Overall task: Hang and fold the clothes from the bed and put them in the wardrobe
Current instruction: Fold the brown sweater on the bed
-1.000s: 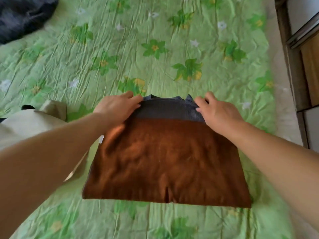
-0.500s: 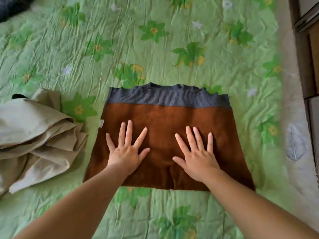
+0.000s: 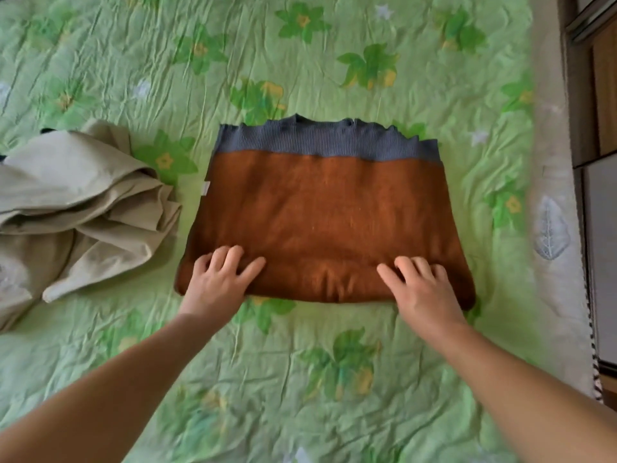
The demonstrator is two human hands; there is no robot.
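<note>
Now the brown sweater is pressed at its near edge by left hand and right hand, fingers bent; pinching cannot be told. Both sides should be lifted evenly.

A beige garment runs off the left edge, and a dark thing behind it is mostly hidden. The wardrobe is cut off at the right edge. The folded sweater hides its sleeves, and its white tag is too small to read. Both the left hand and the right hand are slightly blurred, their fingertips curled into the fabric. Whether they pinch it is unclear.
</note>
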